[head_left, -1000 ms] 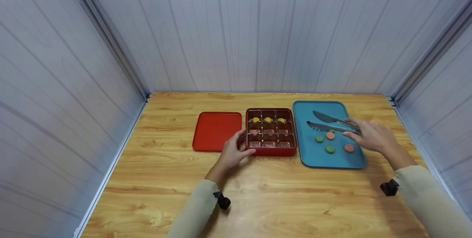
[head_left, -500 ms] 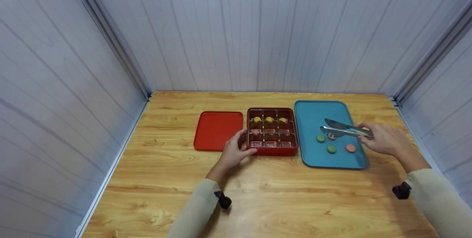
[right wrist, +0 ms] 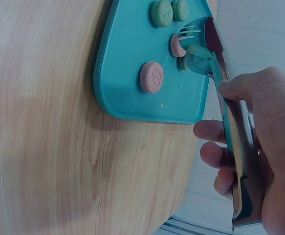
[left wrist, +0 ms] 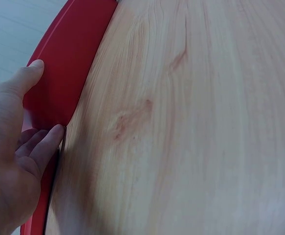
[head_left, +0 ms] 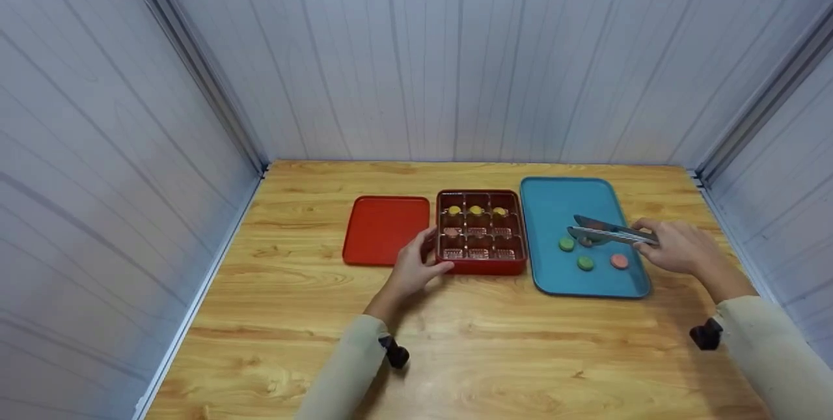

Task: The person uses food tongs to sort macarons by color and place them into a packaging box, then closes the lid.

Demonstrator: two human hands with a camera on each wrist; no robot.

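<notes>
In the head view my left hand holds the front left corner of a red box, thumb on its front wall and fingers along its left side. Inside the box, a clear divided insert has yellow macarons across the back row and a pink one in the middle row's left compartment. My right hand grips metal tongs over a blue tray. In the right wrist view, the tongs' slotted end overlaps a pink macaron, with a green macaron partly hidden behind.
On the tray also lie green macarons and another pink macaron. A flat red lid lies left of the box. White panel walls enclose the wooden table at the back and both sides.
My right hand has moved right with the tongs, whose ends have come closer together over the pink macaron. My left hand stays at the box's corner.
</notes>
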